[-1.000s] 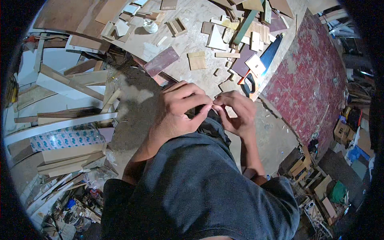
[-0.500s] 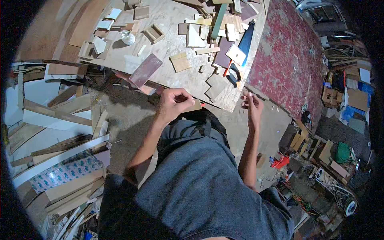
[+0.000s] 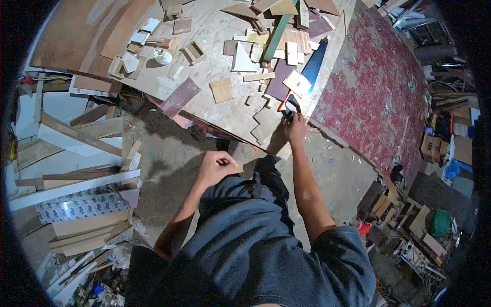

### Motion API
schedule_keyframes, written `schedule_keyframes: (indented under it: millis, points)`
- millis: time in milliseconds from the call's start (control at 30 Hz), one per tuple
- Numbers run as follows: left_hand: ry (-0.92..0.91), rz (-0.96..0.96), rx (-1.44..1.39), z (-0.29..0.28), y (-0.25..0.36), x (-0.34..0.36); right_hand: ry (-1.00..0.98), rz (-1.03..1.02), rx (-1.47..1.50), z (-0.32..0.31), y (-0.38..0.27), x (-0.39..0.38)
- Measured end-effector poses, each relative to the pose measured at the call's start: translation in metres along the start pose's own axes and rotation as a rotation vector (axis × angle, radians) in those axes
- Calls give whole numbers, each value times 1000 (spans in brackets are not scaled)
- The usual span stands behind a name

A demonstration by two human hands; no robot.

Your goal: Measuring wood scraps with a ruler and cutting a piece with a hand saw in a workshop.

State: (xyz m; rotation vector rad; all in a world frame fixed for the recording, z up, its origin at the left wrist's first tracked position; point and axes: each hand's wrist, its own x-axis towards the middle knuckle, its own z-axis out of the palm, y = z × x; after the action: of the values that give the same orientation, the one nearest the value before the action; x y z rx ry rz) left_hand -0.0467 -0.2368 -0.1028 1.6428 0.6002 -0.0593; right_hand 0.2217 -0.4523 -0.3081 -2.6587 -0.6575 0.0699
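In front of my lap, my left hand (image 3: 217, 167) is closed in a pinch on a small wooden board (image 3: 239, 168), most of it hidden by the fingers and the dark clothing. My right hand (image 3: 295, 130) reaches to the workbench's near right corner, its fingers curled at the near end of a handsaw's black and orange handle (image 3: 292, 104). The saw's dark blue blade (image 3: 315, 59) points away along the bench's right edge. A pale rectangular wood piece (image 3: 297, 82) lies over the saw near the handle. Left of my right hand is a zigzag-edged thin board (image 3: 263, 125).
The workbench (image 3: 169, 84) carries several wood offcuts, a green strip (image 3: 279, 38), a white container (image 3: 162, 57) and a maroon board (image 3: 180, 96) overhanging its front edge. Scrap boards (image 3: 76, 138) pile up at left. A red surface (image 3: 363, 92) and clutter lie at right.
My right hand has moved forward and left from open air to the saw's handle. My left hand, with the wooden board, has dropped lower, away from the bench. The view has shifted slightly.
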Motion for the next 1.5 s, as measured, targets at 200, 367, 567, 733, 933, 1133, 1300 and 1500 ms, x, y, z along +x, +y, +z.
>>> schedule_keyframes:
  millis: [200,367,567,733,933,1133,1300,1500]
  points:
    - [121,-87,-9,92,21,-15,-193,-197,-217,13,40,43]
    - [234,-172,-50,143,26,-37,-279,-339,-108,-14,31,62]
    - [282,-125,-143,158,25,-36,-199,-476,-100,-92,-6,98]
    - [243,-40,-142,149,16,-14,-226,-586,-173,-117,-49,129]
    - [243,82,-137,127,9,4,-200,-550,-235,-129,-100,175]
    - [262,82,-183,116,-30,3,-210,-656,-625,-129,-133,162]
    - [239,128,-168,110,-35,11,-120,-688,-914,-123,-118,152]
    - [157,149,-133,103,-41,30,-15,-212,-278,-222,-96,119]
